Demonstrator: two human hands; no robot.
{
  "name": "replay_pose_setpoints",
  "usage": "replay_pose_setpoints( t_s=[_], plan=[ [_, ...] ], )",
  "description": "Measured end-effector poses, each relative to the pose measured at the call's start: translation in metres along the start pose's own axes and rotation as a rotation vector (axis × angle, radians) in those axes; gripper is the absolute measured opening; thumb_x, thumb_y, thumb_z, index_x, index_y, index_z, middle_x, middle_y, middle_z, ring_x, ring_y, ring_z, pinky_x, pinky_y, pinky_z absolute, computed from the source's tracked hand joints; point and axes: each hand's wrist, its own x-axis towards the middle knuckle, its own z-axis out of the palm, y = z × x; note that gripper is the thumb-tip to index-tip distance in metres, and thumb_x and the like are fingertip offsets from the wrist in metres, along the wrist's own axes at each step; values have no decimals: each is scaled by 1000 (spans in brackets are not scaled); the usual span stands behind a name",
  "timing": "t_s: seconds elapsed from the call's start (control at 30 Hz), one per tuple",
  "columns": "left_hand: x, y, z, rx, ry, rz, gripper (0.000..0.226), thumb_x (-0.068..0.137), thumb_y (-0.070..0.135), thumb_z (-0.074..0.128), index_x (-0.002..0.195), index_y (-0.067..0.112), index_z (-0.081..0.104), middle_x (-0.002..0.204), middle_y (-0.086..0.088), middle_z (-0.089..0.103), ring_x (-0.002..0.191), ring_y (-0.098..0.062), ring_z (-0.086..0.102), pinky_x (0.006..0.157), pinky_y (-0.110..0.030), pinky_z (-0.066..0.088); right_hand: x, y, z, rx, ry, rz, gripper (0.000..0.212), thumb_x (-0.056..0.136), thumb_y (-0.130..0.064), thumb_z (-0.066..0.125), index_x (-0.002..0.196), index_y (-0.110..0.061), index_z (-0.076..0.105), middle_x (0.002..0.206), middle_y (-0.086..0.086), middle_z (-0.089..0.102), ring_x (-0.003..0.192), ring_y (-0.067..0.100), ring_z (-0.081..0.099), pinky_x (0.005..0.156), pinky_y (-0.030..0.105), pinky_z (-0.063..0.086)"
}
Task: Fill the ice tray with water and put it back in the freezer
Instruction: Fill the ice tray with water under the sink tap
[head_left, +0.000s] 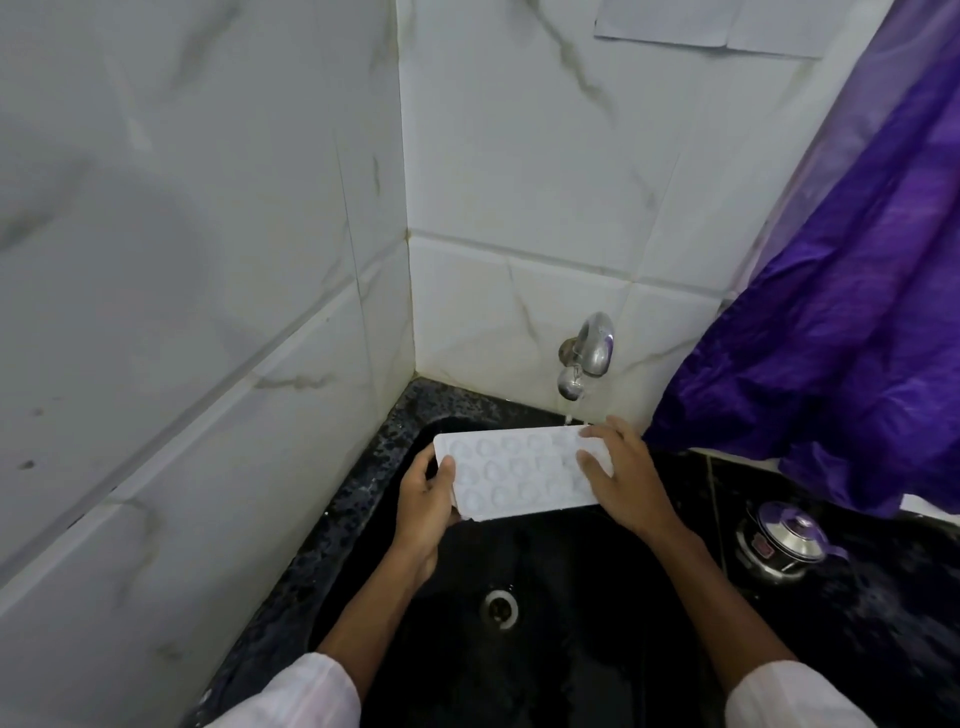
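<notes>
A white ice tray (514, 470) with heart-shaped cells is held level over the black sink (545, 665). My left hand (423, 501) grips its left end, thumb on top. My right hand (623, 475) grips its right end, fingers over the rim. A chrome tap (587, 356) on the tiled wall runs a thin stream of water (569, 415) onto the tray's far right corner. Whether the cells hold water I cannot tell.
White marble-look tiles form a corner behind and to the left. A purple curtain (841, 332) hangs at the right. A steel pot with a lid (784, 540) stands on the black counter right of the sink. The drain (501, 605) is below the tray.
</notes>
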Motion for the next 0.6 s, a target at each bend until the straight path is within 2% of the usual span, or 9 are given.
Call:
replay_pose_setpoints(
  t_s=[0.1, 0.13, 0.2, 0.23, 0.27, 0.33, 0.37, 0.5, 0.6],
  plan=[
    [1, -2, 0, 4, 16, -9, 32, 105, 23, 46, 134, 17, 55, 115, -1, 71, 99, -17, 71, 70, -36, 62, 6, -1, 4, -48, -86, -28, 24, 98, -36, 49, 119, -28, 57, 152, 1, 27, 136, 22, 33, 108, 30, 32],
    [1, -2, -1, 1, 20, -15, 32, 105, 23, 46, 134, 17, 55, 116, -1, 71, 99, -17, 71, 71, -37, 62, 7, -3, 5, -46, -91, -40, 23, 98, -36, 48, 117, -29, 58, 151, -1, 27, 132, 20, 37, 103, 24, 36],
    [2, -1, -2, -6, 24, -24, 31, 105, 23, 46, 134, 18, 55, 116, -1, 70, 100, -18, 70, 72, -38, 62, 10, -7, 5, -47, -110, -28, 23, 99, -35, 48, 117, -28, 60, 149, -5, 25, 126, 15, 40, 92, 9, 35],
    [1, -1, -2, -10, 23, -26, 31, 105, 23, 46, 135, 19, 55, 116, -1, 70, 100, -18, 70, 72, -38, 62, 11, -8, 6, -53, -122, -24, 24, 99, -37, 47, 118, -29, 60, 151, -3, 24, 129, 17, 38, 95, 12, 33],
    [1, -1, -3, -11, 20, -25, 31, 105, 22, 46, 135, 20, 54, 116, 0, 70, 100, -18, 70, 72, -38, 62, 14, -7, 8, -54, -130, -26, 25, 99, -41, 46, 118, -33, 60, 155, 0, 21, 135, 21, 34, 104, 23, 35],
    [0, 1, -3, -15, 11, -15, 31, 105, 22, 46, 135, 21, 55, 115, 2, 71, 100, -17, 71, 72, -37, 62, 16, -8, 10, -76, -151, -30, 28, 98, -46, 45, 120, -35, 60, 158, 4, 18, 142, 25, 24, 112, 44, 34],
    [0, 1, -3, -18, 7, -10, 31, 105, 23, 46, 135, 21, 55, 114, 3, 71, 100, -17, 71, 71, -37, 62, 17, -9, 9, -95, -157, -25, 30, 98, -46, 45, 121, -33, 61, 158, 4, 19, 144, 25, 22, 114, 46, 30],
    [0, 3, -2, -19, 6, -8, 30, 105, 23, 45, 133, 23, 56, 113, 4, 72, 99, -16, 72, 70, -36, 62, 18, -12, 5, -62, -180, 13, 31, 97, -48, 47, 119, -32, 62, 157, 3, 20, 145, 21, 18, 114, 43, 29],
    [1, 3, -2, -19, 7, -20, 32, 105, 24, 46, 135, 23, 55, 115, 3, 72, 99, -17, 72, 69, -36, 62, 17, -10, 5, -34, -187, 16, 28, 98, -44, 48, 116, -30, 64, 156, 2, 23, 144, 19, 19, 111, 33, 27]
  ],
)
